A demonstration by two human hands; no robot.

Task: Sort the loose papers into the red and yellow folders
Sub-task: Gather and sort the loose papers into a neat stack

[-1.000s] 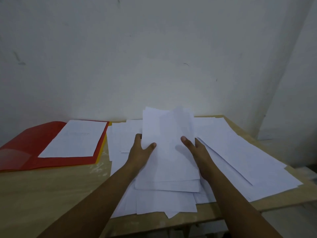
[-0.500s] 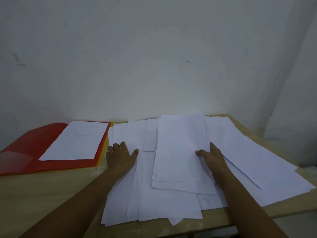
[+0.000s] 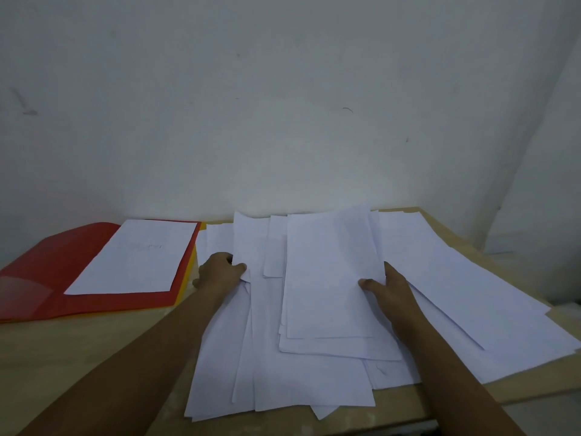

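Loose white papers [image 3: 308, 382] lie spread over the wooden table [image 3: 78, 350]. My right hand [image 3: 385, 287] holds the right edge of a small stack of sheets [image 3: 330, 278] on top of the pile, thumb on top. My left hand [image 3: 220, 270] pinches the left edge of a sheet [image 3: 251, 243] further left. An open red folder [image 3: 56, 278] lies at the left with one white sheet [image 3: 138, 256] on it. A yellow folder [image 3: 188, 275] shows only as a strip under the red folder's right edge.
A white wall [image 3: 283, 105] rises directly behind the table. More papers [image 3: 471, 294] reach the table's right edge. Bare wood shows at the front left.
My left hand has gone from resting on the papers to pinching a sheet's edge. My right hand keeps its hold on the top stack, which has lifted slightly at the far end.
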